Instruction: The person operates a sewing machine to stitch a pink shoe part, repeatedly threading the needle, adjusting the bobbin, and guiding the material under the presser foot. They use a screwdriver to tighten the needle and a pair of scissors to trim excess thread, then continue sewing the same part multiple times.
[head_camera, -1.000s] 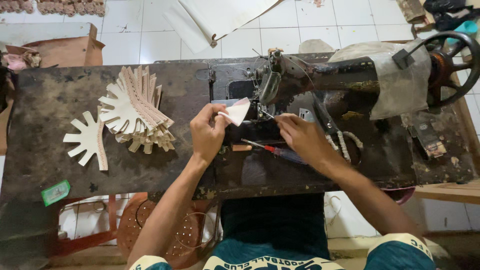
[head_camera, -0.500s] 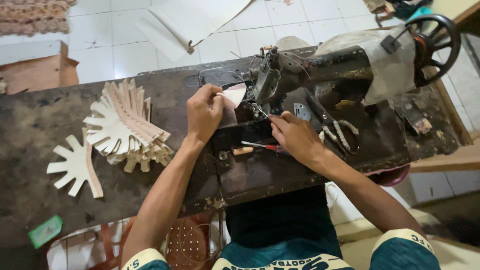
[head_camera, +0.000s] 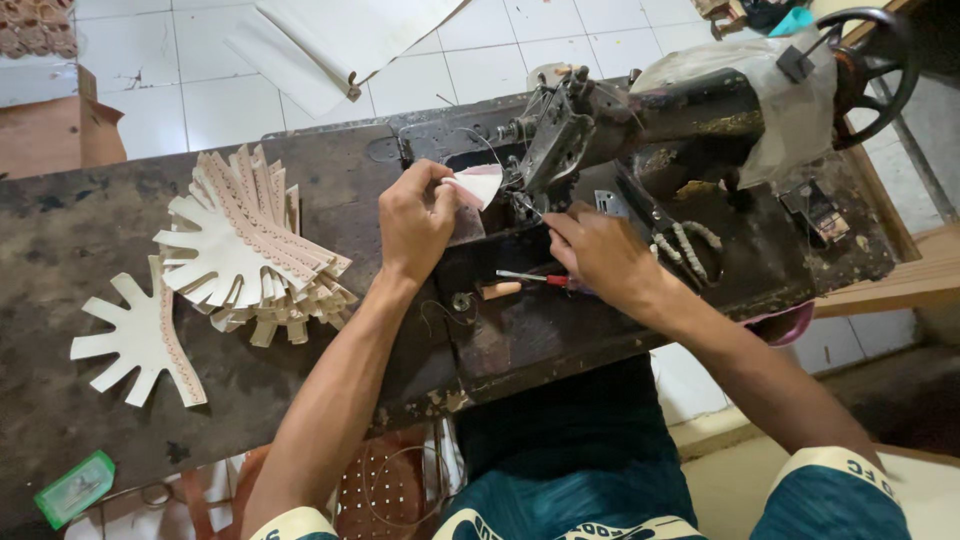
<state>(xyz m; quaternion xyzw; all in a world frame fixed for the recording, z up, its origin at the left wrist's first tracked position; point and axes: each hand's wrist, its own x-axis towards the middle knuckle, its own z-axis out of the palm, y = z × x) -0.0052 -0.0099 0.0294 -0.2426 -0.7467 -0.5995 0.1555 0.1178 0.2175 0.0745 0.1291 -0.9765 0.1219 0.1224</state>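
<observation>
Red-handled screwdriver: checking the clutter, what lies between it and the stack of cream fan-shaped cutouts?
In the head view, only the left hand and its forearm cross that stretch of dark tabletop.

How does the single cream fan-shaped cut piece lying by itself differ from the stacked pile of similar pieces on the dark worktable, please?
The single cream fan-shaped piece lies flat and alone near the table's front edge; the stacked pile sits farther back, nearer the left hand. The single piece shows its whole outline, while the pile's pieces overlap, fanned out. Both are pale, with finger-like tabs and a patterned strip along one edge.
</observation>
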